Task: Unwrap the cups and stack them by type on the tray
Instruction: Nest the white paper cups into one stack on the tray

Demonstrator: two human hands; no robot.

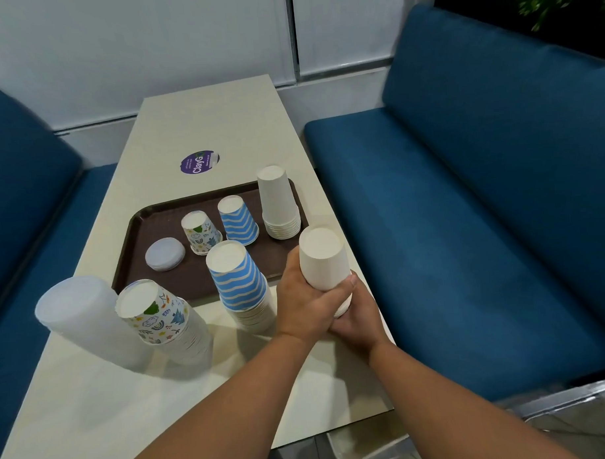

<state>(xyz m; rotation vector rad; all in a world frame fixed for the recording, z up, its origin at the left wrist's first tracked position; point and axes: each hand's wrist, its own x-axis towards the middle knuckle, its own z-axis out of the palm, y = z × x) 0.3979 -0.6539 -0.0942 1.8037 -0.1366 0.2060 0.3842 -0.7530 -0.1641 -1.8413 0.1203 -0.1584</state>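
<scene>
Head view: both hands, left hand (305,306) over right hand (357,313), clamped round upright white cups (324,257) just beside tray (133,235) edge, matching white stack (279,206) straight ahead, closer to right.

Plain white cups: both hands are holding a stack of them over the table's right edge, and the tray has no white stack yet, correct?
Not quite. The head view shows a white stack already on the tray, at its far right corner.
</scene>
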